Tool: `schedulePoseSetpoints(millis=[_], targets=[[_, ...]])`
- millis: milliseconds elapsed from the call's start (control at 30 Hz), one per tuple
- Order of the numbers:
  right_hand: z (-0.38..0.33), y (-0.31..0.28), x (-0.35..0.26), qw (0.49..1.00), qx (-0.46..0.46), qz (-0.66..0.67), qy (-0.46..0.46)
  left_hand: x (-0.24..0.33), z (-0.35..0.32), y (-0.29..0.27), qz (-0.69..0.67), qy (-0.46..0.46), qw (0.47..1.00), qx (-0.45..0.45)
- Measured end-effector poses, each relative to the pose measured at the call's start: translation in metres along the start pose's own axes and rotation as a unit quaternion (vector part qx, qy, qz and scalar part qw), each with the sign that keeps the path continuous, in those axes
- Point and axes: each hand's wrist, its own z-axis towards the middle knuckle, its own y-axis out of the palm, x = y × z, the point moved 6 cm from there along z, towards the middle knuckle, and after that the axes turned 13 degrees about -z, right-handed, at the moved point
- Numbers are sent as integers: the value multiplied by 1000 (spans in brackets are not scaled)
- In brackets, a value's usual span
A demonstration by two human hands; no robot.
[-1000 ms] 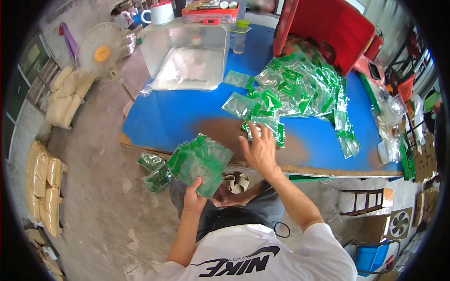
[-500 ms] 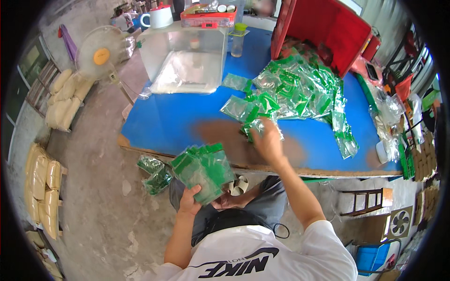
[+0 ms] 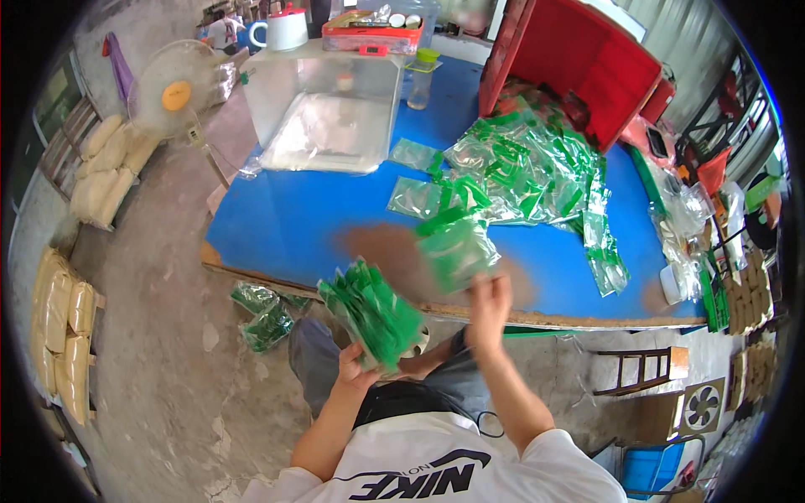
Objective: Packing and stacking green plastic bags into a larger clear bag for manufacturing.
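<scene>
My left hand (image 3: pixel 355 367) grips the lower end of a thick stack of green and clear plastic bags (image 3: pixel 371 314), held fanned out over my lap. Above the table's front edge, my right hand (image 3: pixel 490 308) pinches one green and clear plastic bag (image 3: pixel 453 254), blurred by motion. Beyond it spreads a big heap of similar bags (image 3: pixel 528 163), spilling from a tipped red crate (image 3: pixel 579 71). A few single bags (image 3: pixel 413 196) lie at the heap's left side.
The blue tabletop (image 3: pixel 277 218) has a worn front edge. On it stand a clear plastic bin (image 3: pixel 327 126) lying on its side and a bottle (image 3: pixel 420 84) with a yellow-green lid. Bundled bags (image 3: pixel 264 317) lie on the floor to the left. A fan (image 3: pixel 174 94) stands beside the table.
My right hand has come back from the heap toward me, lifting a bag off the table. The stack in my left hand has tilted and now shows its edges more.
</scene>
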Motion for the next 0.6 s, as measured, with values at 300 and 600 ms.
schedulePoseSetpoints(millis=[300,600], targets=[[25,2,-16,801,-99,-517,-285,22,-19,33,144,103,976,126],[-32,50,-27,832,-283,-318,-356,16,-12,30,186,101,965,157]])
